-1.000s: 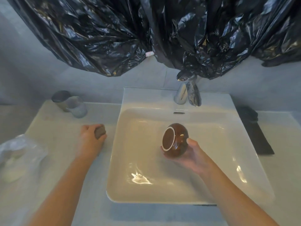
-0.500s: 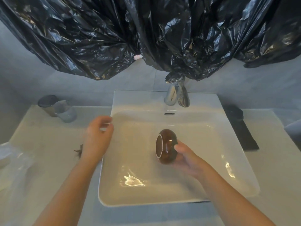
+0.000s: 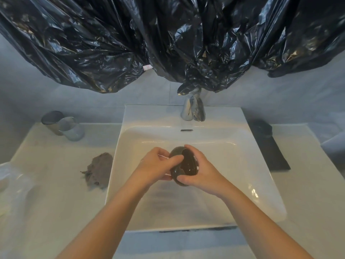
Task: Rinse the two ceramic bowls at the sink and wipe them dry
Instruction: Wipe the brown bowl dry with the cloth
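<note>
A dark brown ceramic bowl point(image 3: 187, 164) hangs over the middle of the white sink point(image 3: 242, 156), tilted so its glossy inside faces me. My right hand point(image 3: 200, 170) grips it from the right, fingers curled over the rim and under the base. My left hand point(image 3: 156, 166) holds its left side, thumb lying across the rim. A crumpled grey-brown cloth point(image 3: 99, 168) lies on the counter just left of the basin. Only one bowl is in view. No water runs from the chrome tap point(image 3: 192, 109).
Two tumblers point(image 3: 63, 126) stand at the back left of the counter. A folded black cloth point(image 3: 268, 144) lies right of the basin. A clear plastic bag point(image 3: 13, 184) sits at the far left edge. Black plastic sheeting point(image 3: 168, 38) hangs over the wall above the tap.
My left hand let go of the cloth on the counter and moved right onto the bowl. The bowl has turned so its inside now faces me; both hands hold it.
</note>
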Demonstrator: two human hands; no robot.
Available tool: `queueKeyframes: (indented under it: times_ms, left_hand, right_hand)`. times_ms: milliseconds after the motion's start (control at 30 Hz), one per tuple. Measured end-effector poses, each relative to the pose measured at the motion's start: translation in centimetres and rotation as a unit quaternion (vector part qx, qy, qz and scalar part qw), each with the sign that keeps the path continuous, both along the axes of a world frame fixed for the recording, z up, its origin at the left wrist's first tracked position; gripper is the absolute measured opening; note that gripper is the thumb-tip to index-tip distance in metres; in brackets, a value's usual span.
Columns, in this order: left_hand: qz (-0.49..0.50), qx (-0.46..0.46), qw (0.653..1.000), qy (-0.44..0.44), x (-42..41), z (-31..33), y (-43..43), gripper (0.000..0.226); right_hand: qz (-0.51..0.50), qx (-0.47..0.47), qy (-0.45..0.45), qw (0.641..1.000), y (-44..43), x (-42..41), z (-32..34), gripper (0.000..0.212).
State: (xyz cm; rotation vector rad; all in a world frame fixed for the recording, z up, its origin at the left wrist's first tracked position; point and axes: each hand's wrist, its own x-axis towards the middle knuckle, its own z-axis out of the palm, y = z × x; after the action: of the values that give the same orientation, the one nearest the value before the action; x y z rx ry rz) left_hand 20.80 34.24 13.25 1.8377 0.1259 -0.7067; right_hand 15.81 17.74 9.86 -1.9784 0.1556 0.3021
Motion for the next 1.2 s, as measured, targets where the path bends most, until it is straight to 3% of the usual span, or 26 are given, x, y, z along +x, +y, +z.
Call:
queueKeyframes:
  times_ms: [133, 233, 400, 500, 700, 867, 967, 1033, 1200]
  left_hand:
    - [0.013, 0.025, 0.999, -0.026, -0.5, -0.1, -2.1, 0.037]
    - [0.038, 0.004, 0.999, -0.011, -0.7, -0.3, -3.6, 0.031]
    - [0.07, -0.081, 0.994, 0.025, -1.7, 0.6, -8.2, 0.021]
    - [0.066, -0.116, 0.991, 0.028, -2.5, 1.0, -12.5, 0.017]
    - [0.11, -0.169, 0.979, 0.004, -3.9, 0.1, -23.4, 0.02]
    - [0.135, -0.16, 0.978, 0.017, -4.1, -3.2, -33.9, 0.029]
    - [0.169, -0.14, 0.974, 0.055, -3.7, -5.7, -38.3, 0.024]
    - [0.194, -0.123, 0.969, 0.092, -3.4, -7.3, -40.1, 0.019]
    - [0.189, -0.014, 0.978, 0.085, -2.2, -10.0, -41.9, 0.045]
  right_hand:
    - [0.01, -0.046, -0.021, 0.999, -1.5, -0.7, 0.8, 0.095]
    - [-0.013, 0.017, 0.011, 1.0, -4.4, -1.1, 1.4, 0.089]
    - [-0.109, 0.1, 0.082, 0.985, -12.2, -2.1, 2.5, 0.037]
    - [-0.132, 0.164, 0.078, 0.975, -16.7, -2.8, 2.6, 0.019]
    - [-0.189, 0.203, 0.044, 0.96, -26.4, -3.3, 2.2, 0.018]
    - [-0.272, 0.203, 0.035, 0.94, -34.5, -2.9, 0.7, 0.016]
    - [-0.313, 0.189, 0.056, 0.929, -37.5, -2.0, -1.7, 0.033]
    - [-0.32, 0.165, 0.074, 0.93, -38.5, -1.5, -3.5, 0.032]
    - [-0.334, 0.143, 0.125, 0.923, -39.0, -0.4, -6.9, 0.033]
